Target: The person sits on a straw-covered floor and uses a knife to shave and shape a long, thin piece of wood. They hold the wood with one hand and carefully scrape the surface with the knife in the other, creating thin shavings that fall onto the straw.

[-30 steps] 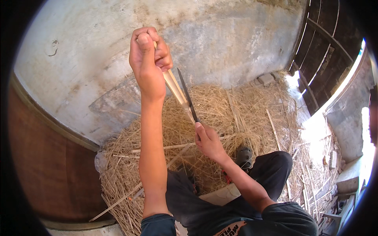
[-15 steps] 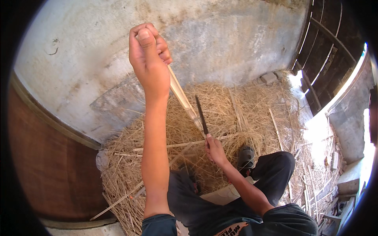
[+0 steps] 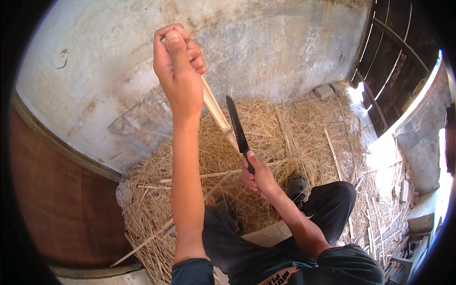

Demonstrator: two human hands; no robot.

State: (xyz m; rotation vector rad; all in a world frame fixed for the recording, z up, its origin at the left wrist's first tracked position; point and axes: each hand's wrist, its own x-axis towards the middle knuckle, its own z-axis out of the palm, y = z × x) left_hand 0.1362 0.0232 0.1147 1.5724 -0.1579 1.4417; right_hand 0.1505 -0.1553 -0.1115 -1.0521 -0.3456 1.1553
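Raised in front of the wall, my left hand (image 3: 178, 66) is closed around the upper end of a pale strip that looks like split bamboo (image 3: 216, 111). The strip slants down to the right, and its lower end runs behind my right hand and the blade. My right hand (image 3: 259, 175) grips the black handle of a long dark knife (image 3: 237, 126), lower and nearer to me. Its blade points up and slightly left, beside the strip's lower part. From this view I cannot tell whether blade and strip touch.
Thin pale shavings (image 3: 313, 128) cover the floor, with longer strips (image 3: 204, 175) among them. A stained wall (image 3: 275, 52) stands ahead, a brown panel (image 3: 61, 190) at left, dark slatted boards (image 3: 394, 52) at right. My shod foot (image 3: 297, 187) rests in the shavings.
My right hand has risen slightly, and the knife with it; its blade now shows its broad side. My left hand has shifted a little up and left, still gripping the strip.
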